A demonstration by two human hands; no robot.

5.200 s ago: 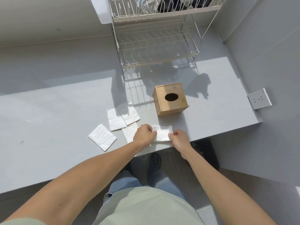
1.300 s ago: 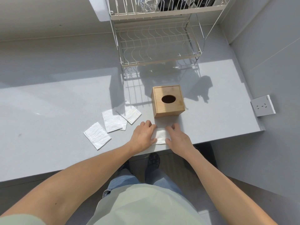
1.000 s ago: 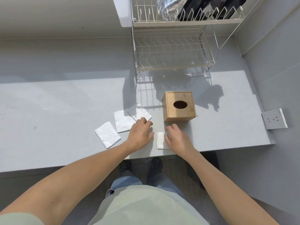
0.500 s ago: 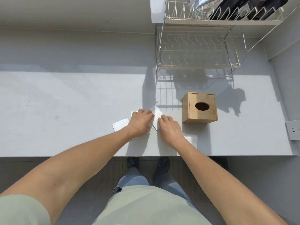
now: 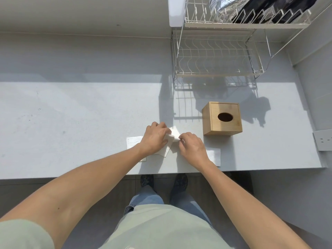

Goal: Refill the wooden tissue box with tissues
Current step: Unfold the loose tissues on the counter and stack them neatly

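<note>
A: Where is the wooden tissue box (image 5: 222,119)?

B: It sits on the surface (image 5: 71,123), to the right of the hands. Its round hole looks dark, with no tissue poking out (I can't see inside).

A: What are the hands doing?

B: The left hand (image 5: 154,139) and the right hand (image 5: 192,146) both pinch one white tissue (image 5: 173,135) between them. Each grip is closed on it.

A: So is the job nearly done?

B: No. I think it has hardly begun. A folded tissue (image 5: 213,156) lies by the right wrist, and another tissue (image 5: 133,141) peeks out from under the left hand. More may hide under the hands.
</note>
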